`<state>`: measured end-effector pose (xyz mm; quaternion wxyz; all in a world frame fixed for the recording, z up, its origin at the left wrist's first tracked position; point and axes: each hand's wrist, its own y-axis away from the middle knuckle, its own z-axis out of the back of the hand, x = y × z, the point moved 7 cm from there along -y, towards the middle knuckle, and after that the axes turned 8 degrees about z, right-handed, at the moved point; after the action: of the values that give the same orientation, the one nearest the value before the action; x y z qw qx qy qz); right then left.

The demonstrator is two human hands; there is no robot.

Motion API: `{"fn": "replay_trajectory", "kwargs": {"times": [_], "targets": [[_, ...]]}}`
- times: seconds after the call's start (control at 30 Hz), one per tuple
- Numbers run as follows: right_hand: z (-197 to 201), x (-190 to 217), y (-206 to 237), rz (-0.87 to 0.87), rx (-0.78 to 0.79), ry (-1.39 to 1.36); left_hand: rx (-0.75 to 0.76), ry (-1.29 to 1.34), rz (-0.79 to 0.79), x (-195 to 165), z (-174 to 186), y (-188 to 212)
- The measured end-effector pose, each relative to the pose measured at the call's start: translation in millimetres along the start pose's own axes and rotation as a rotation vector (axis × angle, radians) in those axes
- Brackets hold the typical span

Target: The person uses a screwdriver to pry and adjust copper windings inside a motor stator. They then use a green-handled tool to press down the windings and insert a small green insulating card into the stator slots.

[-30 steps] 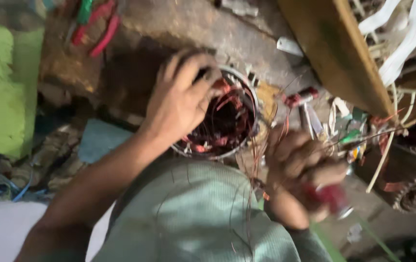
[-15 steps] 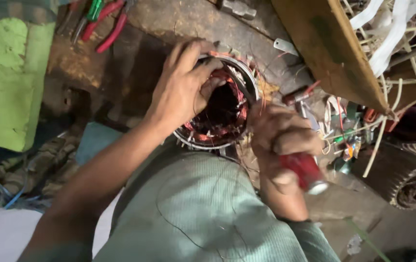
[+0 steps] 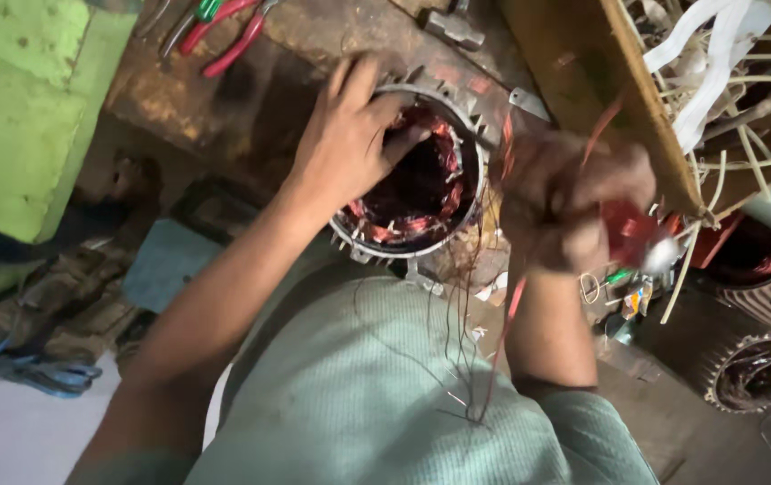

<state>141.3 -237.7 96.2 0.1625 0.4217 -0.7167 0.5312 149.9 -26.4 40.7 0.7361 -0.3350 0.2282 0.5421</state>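
Head view: left hand [image 3: 345, 144] stays curled on motor stator [image 3: 412, 180], frame centre. Right hand [image 3: 574, 202], blurred, has risen, fist closed on red-handled tool [image 3: 633, 235]; tool tip indistinct. Copper wires [image 3: 466, 314] trail downward.

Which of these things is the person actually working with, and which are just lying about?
In use:
- motor stator, left hand on its rim
- red-handled tool in the blurred right hand
- thin copper wires

Lying about:
- red pliers
- second stator
- white sleeving strips
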Motion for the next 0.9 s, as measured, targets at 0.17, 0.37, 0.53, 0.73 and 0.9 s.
{"fn": "replay_trajectory", "kwargs": {"times": [0.17, 0.37, 0.53, 0.73, 0.9], "targets": [[12.5, -3.0, -22.8, -0.035, -0.112, -0.18, 0.055, 0.049, 0.033, 5.4, -6.5, 0.9], [8.9, 5.8, 21.0, -0.001, 0.021, -0.062, 0.0, -0.019, -0.093, 7.3, -7.6, 5.4], [-10.4, -2.3, 21.5, 0.081, 0.086, 0.099, 0.03, 0.096, -0.119, 2.8, -9.2, 1.7], [11.3, 31.0, -4.2, -0.038, -0.026, 0.087, -0.02, 0.024, -0.126, -0.9, -4.8, 0.8], [17.5, 45.3, 24.8, 0.097, 0.076, 0.03, 0.054, 0.158, -0.061, 3.6, -2.8, 1.6]]}}
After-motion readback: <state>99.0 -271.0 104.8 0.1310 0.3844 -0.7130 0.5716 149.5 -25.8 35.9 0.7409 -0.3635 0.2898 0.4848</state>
